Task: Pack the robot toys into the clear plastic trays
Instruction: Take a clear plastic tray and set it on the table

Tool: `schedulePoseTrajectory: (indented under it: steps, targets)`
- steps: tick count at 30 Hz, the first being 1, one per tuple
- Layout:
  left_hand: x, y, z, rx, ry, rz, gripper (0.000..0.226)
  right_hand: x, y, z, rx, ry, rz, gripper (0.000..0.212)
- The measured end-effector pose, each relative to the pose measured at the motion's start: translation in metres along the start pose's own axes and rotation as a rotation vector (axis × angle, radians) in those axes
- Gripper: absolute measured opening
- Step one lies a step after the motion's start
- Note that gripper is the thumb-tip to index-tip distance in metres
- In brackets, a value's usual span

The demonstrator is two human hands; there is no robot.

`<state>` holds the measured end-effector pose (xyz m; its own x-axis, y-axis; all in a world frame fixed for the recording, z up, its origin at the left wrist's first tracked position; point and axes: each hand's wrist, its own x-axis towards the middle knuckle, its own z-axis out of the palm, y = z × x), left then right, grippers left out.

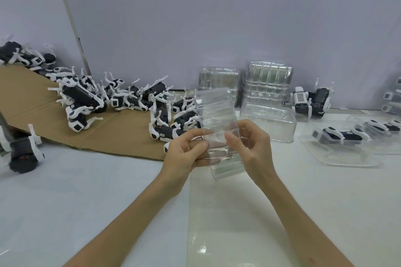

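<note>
A clear plastic tray [213, 110] stands nearly upright in the air above the white table, held from both sides. My left hand [184, 154] pinches its left edge near the bottom, and my right hand [251, 147] grips its right edge with the thumb on the front. Behind my left hand lies a heap of black-and-white robot toys [138, 102] on a brown cardboard sheet [121, 134]. One toy [167, 133] lies just beyond my left knuckles. On the right, packed trays [342, 136] with robot toys inside lie flat.
Stacks of empty clear trays [268, 84] stand against the back wall, with one open tray [271, 121] in front. Two loose robot toys [312, 101] stand at the right rear. Another toy [21, 151] sits at the far left. A transparent sheet [227, 223] covers the table under my forearms.
</note>
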<state>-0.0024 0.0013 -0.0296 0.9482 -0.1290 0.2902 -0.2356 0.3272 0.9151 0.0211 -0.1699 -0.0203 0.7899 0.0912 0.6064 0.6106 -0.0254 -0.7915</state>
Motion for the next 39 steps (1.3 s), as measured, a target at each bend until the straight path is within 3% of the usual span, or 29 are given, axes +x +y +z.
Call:
schedulePoseTrajectory:
  steps: [5, 13, 39]
  targets:
    - [-0.001, 0.002, -0.003, -0.064, -0.114, -0.045, 0.030, 0.001, 0.000, -0.002, -0.003, -0.019, -0.012, 0.010]
    - [0.002, -0.001, 0.003, 0.020, 0.005, 0.011, 0.035, 0.004, 0.000, -0.008, -0.032, -0.005, 0.003, 0.018]
    - [0.006, 0.000, 0.004, 0.083, 0.077, 0.054, 0.030, 0.011, 0.000, -0.020, -0.062, 0.031, 0.038, 0.022]
